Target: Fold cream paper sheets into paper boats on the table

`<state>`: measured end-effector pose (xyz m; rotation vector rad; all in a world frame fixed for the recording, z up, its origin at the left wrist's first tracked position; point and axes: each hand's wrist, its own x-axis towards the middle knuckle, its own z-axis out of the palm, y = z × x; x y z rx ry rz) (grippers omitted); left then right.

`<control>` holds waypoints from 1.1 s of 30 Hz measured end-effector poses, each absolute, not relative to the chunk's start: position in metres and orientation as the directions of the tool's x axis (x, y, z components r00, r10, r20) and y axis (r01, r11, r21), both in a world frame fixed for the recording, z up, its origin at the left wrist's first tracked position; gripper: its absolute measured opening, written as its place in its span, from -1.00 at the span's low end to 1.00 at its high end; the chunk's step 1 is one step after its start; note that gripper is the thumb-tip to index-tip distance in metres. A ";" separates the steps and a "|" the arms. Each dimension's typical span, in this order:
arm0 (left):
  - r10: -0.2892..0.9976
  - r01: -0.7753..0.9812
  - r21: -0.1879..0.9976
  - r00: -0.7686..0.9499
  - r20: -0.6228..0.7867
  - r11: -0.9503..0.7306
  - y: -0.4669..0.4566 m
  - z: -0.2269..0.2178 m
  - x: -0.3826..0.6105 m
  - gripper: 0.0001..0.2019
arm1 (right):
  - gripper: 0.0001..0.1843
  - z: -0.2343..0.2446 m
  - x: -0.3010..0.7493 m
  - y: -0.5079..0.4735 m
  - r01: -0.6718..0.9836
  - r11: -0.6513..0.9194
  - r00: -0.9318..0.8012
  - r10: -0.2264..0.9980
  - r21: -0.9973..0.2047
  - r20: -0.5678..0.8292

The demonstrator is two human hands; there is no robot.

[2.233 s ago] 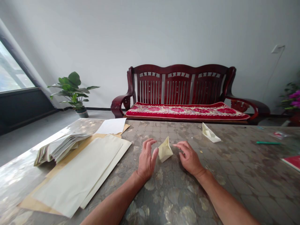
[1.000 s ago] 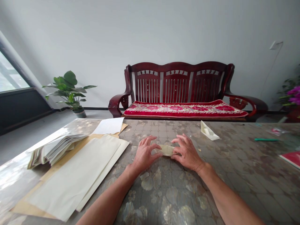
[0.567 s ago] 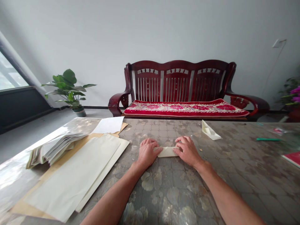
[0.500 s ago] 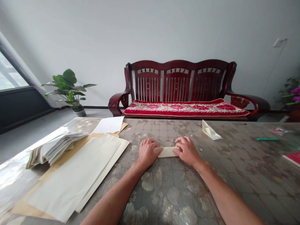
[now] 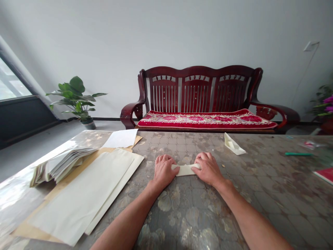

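Note:
A small strip of folded cream paper (image 5: 186, 170) lies on the table between my two hands. My left hand (image 5: 164, 169) grips its left end, thumb on top and fingers curled behind. At the right end my right hand (image 5: 207, 168) holds it the same way, with the thumb pressed on the paper. The far edge of the strip looks slightly raised between the thumbs. Beyond my right hand stands a folded paper boat (image 5: 234, 146) of the same cream colour.
Large cream sheets (image 5: 85, 194) lie at the left on brown paper, beside a fanned stack of papers (image 5: 62, 165) and a white sheet (image 5: 121, 138). A green pen (image 5: 298, 153) and a red booklet (image 5: 326, 174) are at the right. A wooden bench (image 5: 200, 90) stands behind the table.
Both hands keep hold of the folded paper. The thumbs have shifted slightly and the strip's far edge has lifted a little. Everything else stays where it was.

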<state>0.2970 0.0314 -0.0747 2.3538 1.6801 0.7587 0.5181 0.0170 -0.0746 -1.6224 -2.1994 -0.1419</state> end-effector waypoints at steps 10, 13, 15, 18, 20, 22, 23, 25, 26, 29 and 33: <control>0.935 0.861 0.386 0.244 0.257 -0.331 0.025 -0.074 0.294 -0.91 | -0.87 -0.080 0.528 0.016 0.954 0.225 -0.146 0.926 -0.198 0.349; 0.922 0.855 0.382 0.246 0.299 -0.351 0.023 -0.075 0.296 -0.81 | -0.85 -0.083 0.530 0.016 0.960 0.203 -0.122 0.923 -0.192 0.366; 0.889 0.834 0.359 0.296 0.350 -0.419 0.022 -0.077 0.296 -0.67 | -0.85 -0.086 0.531 0.017 0.961 0.204 -0.119 0.913 -0.185 0.391; 0.789 0.722 0.337 0.481 0.382 -0.604 0.024 -0.080 0.295 -0.43 | -0.87 -0.089 0.531 0.017 0.962 0.200 -0.106 0.901 -0.187 0.421; 0.694 0.590 0.366 0.629 0.349 -0.719 0.027 -0.081 0.293 -0.29 | -0.90 -0.091 0.531 0.017 0.962 0.193 -0.094 0.898 -0.191 0.430; 0.606 0.473 0.414 0.739 0.293 -0.777 0.030 -0.082 0.292 -0.20 | -0.93 -0.092 0.531 0.017 0.965 0.184 -0.086 0.896 -0.187 0.436; 0.577 0.437 0.436 0.772 0.267 -0.786 0.030 -0.081 0.292 -0.19 | -0.95 -0.093 0.531 0.016 0.967 0.179 -0.084 0.895 -0.182 0.438; 0.555 0.412 0.466 0.800 0.227 -0.783 0.029 -0.079 0.292 -0.22 | -0.94 -0.094 0.531 0.016 0.971 0.169 -0.080 0.895 -0.168 0.439; 0.559 0.417 0.471 0.802 0.212 -0.778 0.026 -0.077 0.293 -0.25 | -0.93 -0.094 0.531 0.016 0.973 0.162 -0.076 0.895 -0.161 0.441; 0.581 0.466 0.427 0.791 0.191 -0.775 0.014 -0.073 0.296 -0.36 | -0.85 -0.092 0.529 0.014 0.978 0.148 -0.065 0.888 -0.149 0.455; 0.602 0.544 0.301 0.785 0.148 -0.783 -0.001 -0.071 0.297 -0.45 | -0.75 -0.082 0.522 0.007 0.956 0.256 -0.160 0.863 -0.141 0.479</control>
